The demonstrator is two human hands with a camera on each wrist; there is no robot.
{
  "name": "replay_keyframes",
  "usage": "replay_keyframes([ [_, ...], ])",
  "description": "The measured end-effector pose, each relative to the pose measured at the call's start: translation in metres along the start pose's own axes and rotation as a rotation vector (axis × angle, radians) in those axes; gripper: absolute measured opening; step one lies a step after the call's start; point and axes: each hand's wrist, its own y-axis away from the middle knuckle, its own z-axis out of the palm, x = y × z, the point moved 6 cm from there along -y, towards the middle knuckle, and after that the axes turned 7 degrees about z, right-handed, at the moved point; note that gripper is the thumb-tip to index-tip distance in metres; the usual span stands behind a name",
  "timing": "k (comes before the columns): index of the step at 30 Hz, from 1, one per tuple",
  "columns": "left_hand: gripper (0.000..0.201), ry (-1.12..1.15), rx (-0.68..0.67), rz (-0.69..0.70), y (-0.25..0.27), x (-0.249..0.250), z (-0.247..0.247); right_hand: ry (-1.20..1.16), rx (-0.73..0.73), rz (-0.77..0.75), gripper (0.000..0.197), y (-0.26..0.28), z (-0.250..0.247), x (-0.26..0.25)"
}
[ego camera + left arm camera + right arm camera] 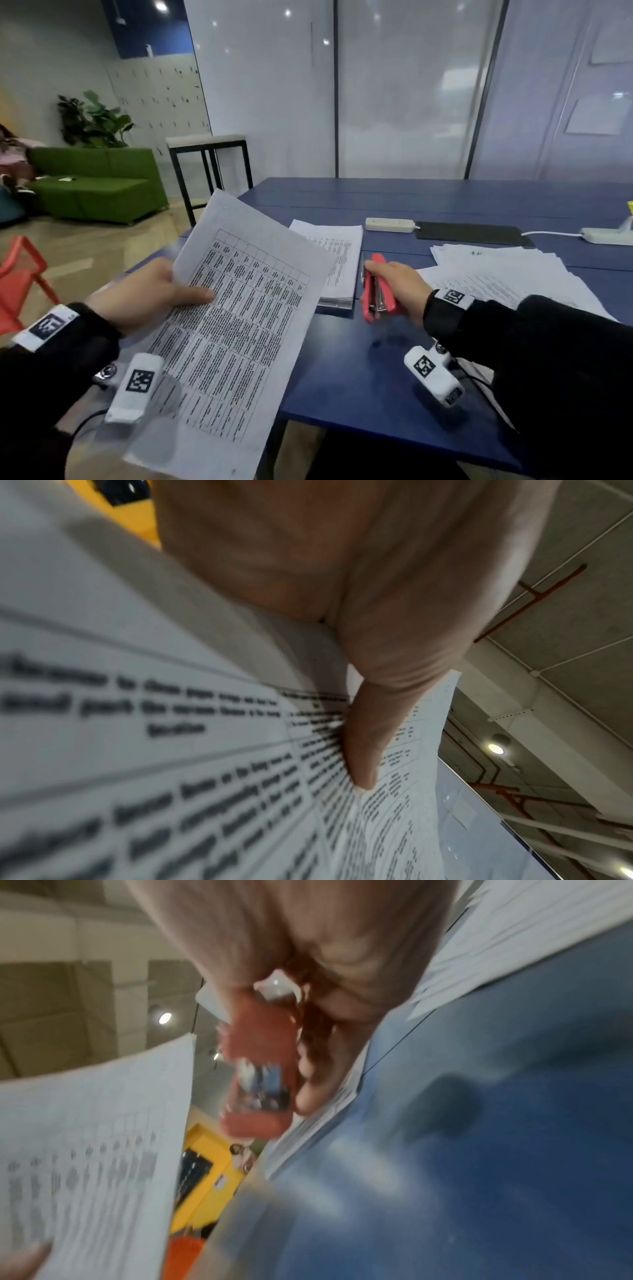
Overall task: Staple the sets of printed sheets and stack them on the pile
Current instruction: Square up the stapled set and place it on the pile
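Observation:
My left hand (161, 294) holds a set of printed sheets (239, 325) with a table of text, raised over the table's left edge; the thumb (363, 750) lies on top of the sheets (171, 750). My right hand (400, 287) grips a red stapler (375, 291) just above the blue table (359, 377), to the right of the held sheets (85, 1164). In the blurred right wrist view the stapler (260, 1074) sits between my curled fingers. A neat pile of sheets (337, 263) lies on the table just behind the stapler.
Loose printed sheets (507, 274) are spread on the table at the right. Behind them lie a white power strip (388, 225), a dark flat pad (469, 233) and a second power strip (606, 235). A red chair (20, 274) stands at the left.

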Motion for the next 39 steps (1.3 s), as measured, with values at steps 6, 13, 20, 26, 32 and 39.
replay_keyframes([
  [6,0.018,0.068,-0.179,-0.007,-0.024,-0.013,0.075,-0.328,0.339,0.033,0.029,0.011,-0.076,-0.014],
  [13,0.023,0.041,-0.297,0.011,-0.035,-0.018,0.136,-0.397,0.456,0.090,0.034,0.018,-0.101,0.007],
  [20,0.054,0.000,-0.361,-0.014,-0.042,-0.012,0.150,-0.252,0.515,0.034,0.062,0.013,-0.104,0.014],
  [26,0.030,-0.003,-0.331,-0.034,-0.044,-0.005,0.153,-0.213,0.566,-0.006,0.059,0.013,-0.096,0.012],
  [32,0.051,0.027,-0.308,-0.077,-0.044,-0.008,0.155,-0.202,0.623,-0.043,0.042,0.016,-0.097,0.010],
  [39,0.048,0.047,-0.303,-0.079,-0.044,-0.008,0.156,-0.199,0.626,-0.028,0.052,0.014,-0.094,0.010],
])
